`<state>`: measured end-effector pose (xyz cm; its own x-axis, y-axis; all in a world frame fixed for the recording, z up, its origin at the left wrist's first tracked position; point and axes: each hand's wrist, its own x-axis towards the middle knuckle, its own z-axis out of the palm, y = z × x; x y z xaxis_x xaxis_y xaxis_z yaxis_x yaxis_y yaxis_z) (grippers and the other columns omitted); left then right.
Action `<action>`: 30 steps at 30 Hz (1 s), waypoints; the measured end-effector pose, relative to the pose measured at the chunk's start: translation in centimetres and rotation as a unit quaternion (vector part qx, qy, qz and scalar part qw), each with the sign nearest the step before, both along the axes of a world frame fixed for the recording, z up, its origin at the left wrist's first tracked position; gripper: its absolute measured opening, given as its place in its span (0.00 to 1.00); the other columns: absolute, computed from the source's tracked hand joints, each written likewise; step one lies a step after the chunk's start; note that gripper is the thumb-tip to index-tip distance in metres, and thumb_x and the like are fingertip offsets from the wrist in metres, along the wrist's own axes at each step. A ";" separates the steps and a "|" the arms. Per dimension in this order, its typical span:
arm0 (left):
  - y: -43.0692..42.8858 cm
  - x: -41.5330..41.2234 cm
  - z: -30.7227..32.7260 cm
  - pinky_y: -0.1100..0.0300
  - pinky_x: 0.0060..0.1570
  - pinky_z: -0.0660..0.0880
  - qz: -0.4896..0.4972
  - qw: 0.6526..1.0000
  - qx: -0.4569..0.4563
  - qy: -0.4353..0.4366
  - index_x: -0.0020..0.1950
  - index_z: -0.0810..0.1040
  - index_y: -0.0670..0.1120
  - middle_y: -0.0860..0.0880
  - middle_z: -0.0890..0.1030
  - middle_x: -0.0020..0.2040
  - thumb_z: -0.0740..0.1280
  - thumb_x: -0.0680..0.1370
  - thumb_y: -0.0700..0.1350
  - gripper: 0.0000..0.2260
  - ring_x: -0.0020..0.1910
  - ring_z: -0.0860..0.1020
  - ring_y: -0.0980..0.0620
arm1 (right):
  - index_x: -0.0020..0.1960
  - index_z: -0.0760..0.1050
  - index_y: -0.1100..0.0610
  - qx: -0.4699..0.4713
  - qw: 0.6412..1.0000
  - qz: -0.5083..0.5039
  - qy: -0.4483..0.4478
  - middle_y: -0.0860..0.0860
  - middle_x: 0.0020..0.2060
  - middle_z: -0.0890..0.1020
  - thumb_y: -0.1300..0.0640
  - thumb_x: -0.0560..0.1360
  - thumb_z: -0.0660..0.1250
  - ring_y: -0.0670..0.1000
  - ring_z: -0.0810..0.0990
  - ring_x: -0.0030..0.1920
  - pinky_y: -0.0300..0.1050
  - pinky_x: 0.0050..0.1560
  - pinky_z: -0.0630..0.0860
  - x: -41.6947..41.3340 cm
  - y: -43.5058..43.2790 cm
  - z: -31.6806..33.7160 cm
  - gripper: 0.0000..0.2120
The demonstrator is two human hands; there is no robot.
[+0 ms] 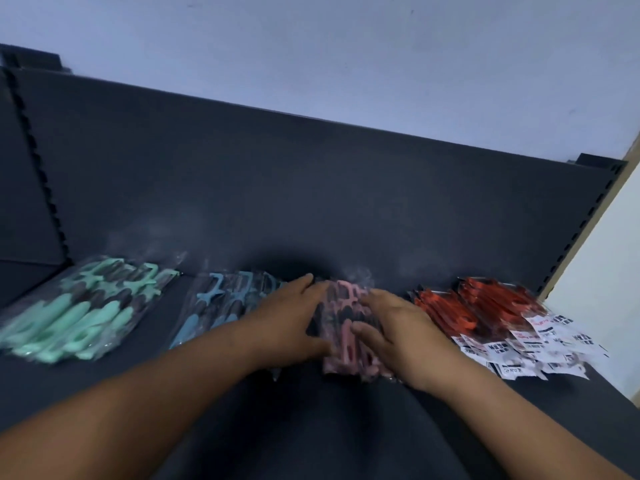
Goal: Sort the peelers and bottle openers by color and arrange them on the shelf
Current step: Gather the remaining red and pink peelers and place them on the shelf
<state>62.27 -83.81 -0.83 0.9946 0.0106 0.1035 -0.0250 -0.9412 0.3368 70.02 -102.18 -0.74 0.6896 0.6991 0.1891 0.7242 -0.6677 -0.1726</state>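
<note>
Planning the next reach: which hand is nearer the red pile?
Right. The right hand lies on the pink pile beside the red pile; the left hand lies on the pink pile's other edge, by the blue pile.

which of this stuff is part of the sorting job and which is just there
Part of the job: mint green pile, blue pile, pink pile under the left hand and right hand, red pile, shelf.
Just there: back panel, wall, notched upright.
</note>
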 end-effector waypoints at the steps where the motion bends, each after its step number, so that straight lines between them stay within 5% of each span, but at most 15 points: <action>1: 0.9 -0.7 0.3 0.60 0.75 0.47 0.022 0.999 0.035 -0.016 0.79 0.48 0.50 0.47 0.48 0.79 0.67 0.73 0.61 0.42 0.78 0.48 0.50 | 0.71 0.65 0.48 -0.009 1.000 -0.001 -0.012 0.47 0.69 0.70 0.35 0.75 0.53 0.51 0.68 0.69 0.50 0.70 0.64 -0.5 0.9 0.2 0.29; 6: 6.9 -5.8 1.1 0.47 0.75 0.47 0.118 0.979 0.160 -0.047 0.78 0.48 0.52 0.49 0.48 0.79 0.56 0.77 0.65 0.35 0.78 0.44 0.48 | 0.76 0.56 0.48 -0.068 0.997 -0.005 -0.039 0.48 0.77 0.58 0.42 0.79 0.56 0.50 0.54 0.77 0.50 0.76 0.49 -4.0 6.7 1.2 0.28; 30: 39.2 -52.2 3.4 0.49 0.74 0.51 0.425 0.885 0.186 -0.032 0.78 0.54 0.51 0.49 0.57 0.78 0.56 0.77 0.65 0.33 0.77 0.52 0.48 | 0.74 0.62 0.52 0.007 0.955 0.292 -0.056 0.48 0.72 0.68 0.41 0.79 0.57 0.50 0.66 0.71 0.48 0.71 0.61 -38.6 47.4 3.3 0.27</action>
<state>10.06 -44.62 2.58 0.6351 0.7059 0.3136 0.7379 -0.6745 0.0239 31.46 -54.83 2.60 0.1571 0.9552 0.2509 0.9868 -0.1416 -0.0788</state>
